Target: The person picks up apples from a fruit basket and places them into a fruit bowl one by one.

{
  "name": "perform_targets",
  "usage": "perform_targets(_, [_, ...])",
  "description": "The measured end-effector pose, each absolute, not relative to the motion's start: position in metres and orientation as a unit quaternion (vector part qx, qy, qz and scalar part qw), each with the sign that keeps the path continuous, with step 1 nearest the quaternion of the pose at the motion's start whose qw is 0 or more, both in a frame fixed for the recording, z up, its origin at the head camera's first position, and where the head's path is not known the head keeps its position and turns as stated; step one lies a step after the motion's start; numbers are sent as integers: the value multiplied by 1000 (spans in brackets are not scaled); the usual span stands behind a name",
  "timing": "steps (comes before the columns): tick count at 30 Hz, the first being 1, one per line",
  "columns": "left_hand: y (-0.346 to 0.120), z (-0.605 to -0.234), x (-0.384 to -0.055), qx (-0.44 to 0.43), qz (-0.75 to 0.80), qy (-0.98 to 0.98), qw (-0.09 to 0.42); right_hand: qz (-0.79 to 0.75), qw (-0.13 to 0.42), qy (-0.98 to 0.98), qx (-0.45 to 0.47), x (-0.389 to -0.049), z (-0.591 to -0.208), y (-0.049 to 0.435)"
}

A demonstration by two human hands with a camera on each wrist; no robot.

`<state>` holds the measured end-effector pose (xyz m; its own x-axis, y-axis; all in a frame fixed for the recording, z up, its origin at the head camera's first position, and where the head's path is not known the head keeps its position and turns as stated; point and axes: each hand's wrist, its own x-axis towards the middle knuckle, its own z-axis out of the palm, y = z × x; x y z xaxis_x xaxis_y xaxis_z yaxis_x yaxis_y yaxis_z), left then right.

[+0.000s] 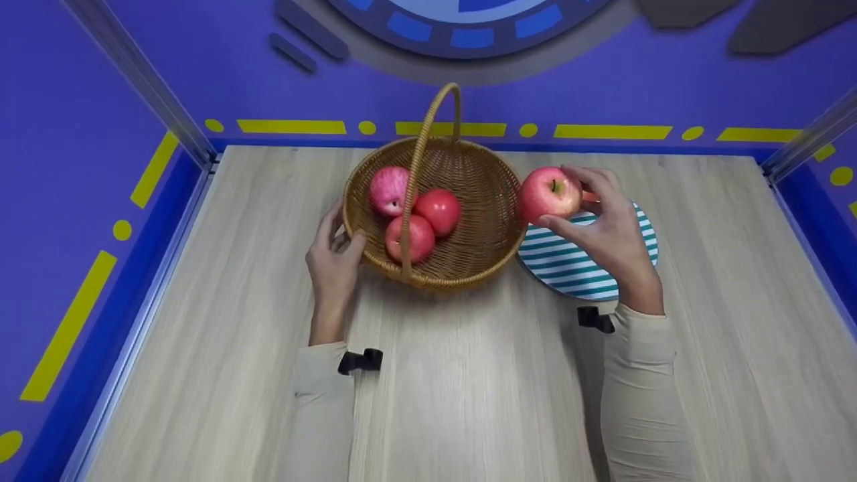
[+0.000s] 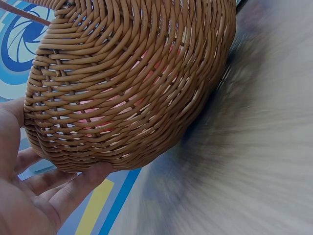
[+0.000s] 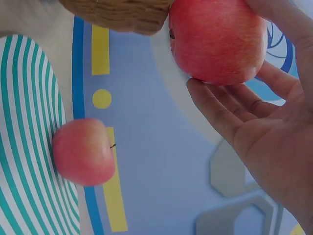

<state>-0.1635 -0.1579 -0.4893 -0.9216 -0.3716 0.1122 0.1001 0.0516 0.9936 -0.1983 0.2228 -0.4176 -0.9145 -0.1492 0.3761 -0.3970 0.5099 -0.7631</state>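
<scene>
A round wicker basket [image 1: 487, 231] with a tall arched handle holds three red apples in its left half, one a streaked pink apple [image 1: 390, 190]. My left hand [image 1: 333, 262] grips the basket's left side, thumb at the rim and fingers against the outer weave [image 2: 122, 93]. Just off the right rim, my right hand [image 1: 614, 234] holds a red apple [image 1: 546, 195] between thumb and fingers, its stem showing in the head view. Below that hand, another apple [image 3: 84, 152] sits on a green-and-white striped round plate or mat [image 1: 569, 268]; the hand mostly hides this apple in the head view.
A pale wood-grain tabletop [image 1: 462, 388] lies under everything. Blue panels with yellow marks [image 1: 616, 132] stand along the back and both sides, joined by metal corner posts [image 1: 150, 87]. Black straps [image 1: 361, 361] are on both wrists.
</scene>
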Motion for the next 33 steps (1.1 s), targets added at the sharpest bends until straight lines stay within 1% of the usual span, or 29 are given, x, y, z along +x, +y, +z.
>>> perform_targets(3, [-155,-477,-158,96,-686,-701,170,469,132,-861,144,-200,-419,227])
perform_targets(15, [-150,-462,-152,94,-685,-701,175,484,137,-856,121,-207,-428,239])
perform_targets(26, [-150,-462,-152,96,-688,-699,173,490,104,-860,96,-216,-443,245])
perform_targets(33, [-150,-463,-152,103,-681,-703,175,491,83,-862,96,-222,-455,246])
